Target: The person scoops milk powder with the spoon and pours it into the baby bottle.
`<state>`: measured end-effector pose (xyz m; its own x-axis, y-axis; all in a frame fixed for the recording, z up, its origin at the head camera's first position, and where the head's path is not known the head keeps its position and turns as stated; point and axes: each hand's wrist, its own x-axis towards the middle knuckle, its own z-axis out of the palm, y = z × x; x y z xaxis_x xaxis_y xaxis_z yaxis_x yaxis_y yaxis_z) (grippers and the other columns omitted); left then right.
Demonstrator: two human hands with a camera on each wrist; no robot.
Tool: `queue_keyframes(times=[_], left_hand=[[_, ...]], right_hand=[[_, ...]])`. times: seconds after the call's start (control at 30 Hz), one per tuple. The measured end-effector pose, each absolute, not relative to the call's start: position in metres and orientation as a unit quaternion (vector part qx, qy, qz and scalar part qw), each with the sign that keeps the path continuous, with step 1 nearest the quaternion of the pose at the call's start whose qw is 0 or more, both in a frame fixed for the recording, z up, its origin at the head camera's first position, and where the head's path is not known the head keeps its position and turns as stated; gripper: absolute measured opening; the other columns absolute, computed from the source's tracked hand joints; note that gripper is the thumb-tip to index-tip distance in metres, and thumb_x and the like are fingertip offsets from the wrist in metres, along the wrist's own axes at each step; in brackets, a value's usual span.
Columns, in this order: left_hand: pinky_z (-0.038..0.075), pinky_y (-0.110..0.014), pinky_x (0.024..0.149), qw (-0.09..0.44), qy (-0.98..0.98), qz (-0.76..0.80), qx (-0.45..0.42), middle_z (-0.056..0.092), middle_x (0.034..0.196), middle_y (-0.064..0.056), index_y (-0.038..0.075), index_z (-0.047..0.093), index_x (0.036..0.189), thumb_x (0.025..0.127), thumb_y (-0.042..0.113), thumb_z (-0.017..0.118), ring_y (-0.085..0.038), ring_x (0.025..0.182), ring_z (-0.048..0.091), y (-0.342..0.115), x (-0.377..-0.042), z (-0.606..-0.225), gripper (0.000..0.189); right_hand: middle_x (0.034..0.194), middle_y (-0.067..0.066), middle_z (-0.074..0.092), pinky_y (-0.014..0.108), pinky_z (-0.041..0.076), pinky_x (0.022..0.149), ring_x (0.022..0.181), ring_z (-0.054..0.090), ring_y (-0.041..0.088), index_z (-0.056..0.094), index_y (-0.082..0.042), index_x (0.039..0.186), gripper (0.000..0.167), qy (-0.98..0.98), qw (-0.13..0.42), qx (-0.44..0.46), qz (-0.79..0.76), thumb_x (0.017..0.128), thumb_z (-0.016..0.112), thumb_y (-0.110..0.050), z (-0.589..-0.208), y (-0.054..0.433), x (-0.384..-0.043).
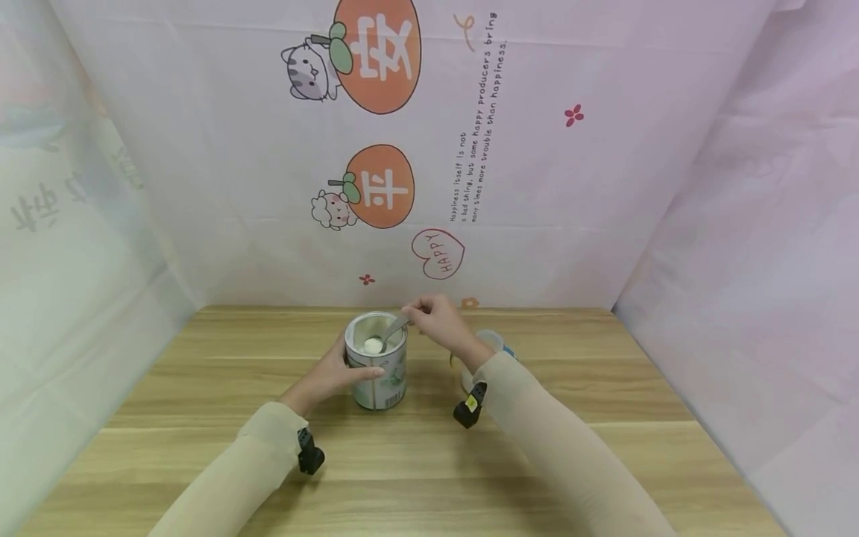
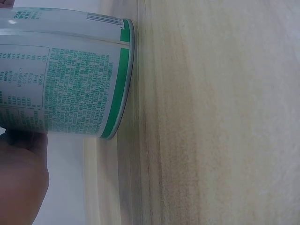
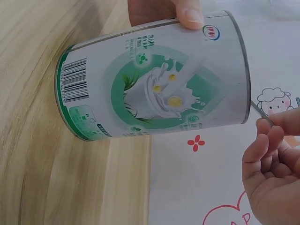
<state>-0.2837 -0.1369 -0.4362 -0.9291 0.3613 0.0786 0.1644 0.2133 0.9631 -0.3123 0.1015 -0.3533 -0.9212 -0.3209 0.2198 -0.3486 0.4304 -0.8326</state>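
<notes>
An open-topped milk powder can (image 1: 392,382), white and green, stands upright on the wooden table. Around its left side my left hand (image 1: 331,375) grips it, the thumb across the front; in the right wrist view that thumb (image 3: 190,15) lies near the rim. My right hand (image 1: 439,324) is above the can's right rim and pinches the handle of a metal spoon (image 1: 397,326). The spoon slants down into the can, its bowl beside white powder (image 1: 373,345). From the right wrist view, only a short length of handle (image 3: 260,111) shows past the rim.
Right of the can, a clear cup (image 1: 491,338) with a blue part beside it is partly hidden behind my right forearm. A printed white cloth (image 1: 523,246) hangs at the table's back edge, with more cloth on both sides.
</notes>
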Motion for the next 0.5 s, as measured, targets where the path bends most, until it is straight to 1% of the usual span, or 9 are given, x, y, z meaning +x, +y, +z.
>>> queue_keyframes(times=[0.1, 0.2, 0.3, 0.37, 0.5], left_hand=[[0.023, -0.060, 0.114, 0.081, 0.775, 0.604, 0.168, 0.036, 0.153, -0.012, 0.028, 0.015, 0.158, 0.084, 0.030, 0.083, -0.033, 0.140, 0.034, -0.137, -0.283, -0.436, 0.101], [0.023, -0.060, 0.115, 0.078, 0.778, 0.601, 0.166, 0.035, 0.153, -0.012, 0.027, 0.015, 0.158, 0.084, 0.031, 0.083, -0.033, 0.141, 0.033, -0.137, -0.283, -0.436, 0.101], [0.022, -0.061, 0.114, 0.078, 0.776, 0.601, 0.172, 0.034, 0.154, -0.011, 0.028, 0.015, 0.158, 0.084, 0.031, 0.083, -0.034, 0.141, 0.033, -0.137, -0.283, -0.436, 0.100], [0.022, -0.061, 0.114, 0.079, 0.774, 0.604, 0.175, 0.034, 0.154, -0.011, 0.029, 0.016, 0.158, 0.085, 0.030, 0.083, -0.034, 0.141, 0.033, -0.137, -0.283, -0.436, 0.099], [0.022, -0.062, 0.114, 0.083, 0.772, 0.605, 0.175, 0.034, 0.154, -0.011, 0.030, 0.017, 0.157, 0.085, 0.030, 0.083, -0.035, 0.142, 0.032, -0.137, -0.284, -0.437, 0.099]], right_hand=[[0.091, 0.007, 0.068, 0.040, 0.056, 0.077, 0.080, 0.060, 0.022, 0.073, -0.001, 0.100, 0.023, -0.836, 0.004, 0.181, 0.517, 0.101, 0.059, -0.019, -0.351, 0.103, -0.313], [0.089, 0.007, 0.067, 0.039, 0.055, 0.076, 0.079, 0.060, 0.026, 0.073, -0.001, 0.099, 0.023, -0.830, -0.001, 0.169, 0.532, 0.100, 0.060, -0.020, -0.348, 0.105, -0.312], [0.089, 0.009, 0.066, 0.041, 0.054, 0.078, 0.077, 0.058, 0.023, 0.072, -0.002, 0.095, 0.023, -0.824, -0.006, 0.159, 0.543, 0.100, 0.061, -0.021, -0.345, 0.106, -0.312], [0.090, 0.009, 0.066, 0.040, 0.053, 0.078, 0.076, 0.056, 0.019, 0.072, -0.003, 0.093, 0.023, -0.825, -0.008, 0.151, 0.545, 0.100, 0.062, -0.023, -0.343, 0.107, -0.311], [0.092, 0.009, 0.067, 0.040, 0.052, 0.080, 0.079, 0.057, 0.018, 0.071, -0.005, 0.093, 0.024, -0.825, -0.008, 0.138, 0.549, 0.100, 0.063, -0.026, -0.339, 0.109, -0.310]])
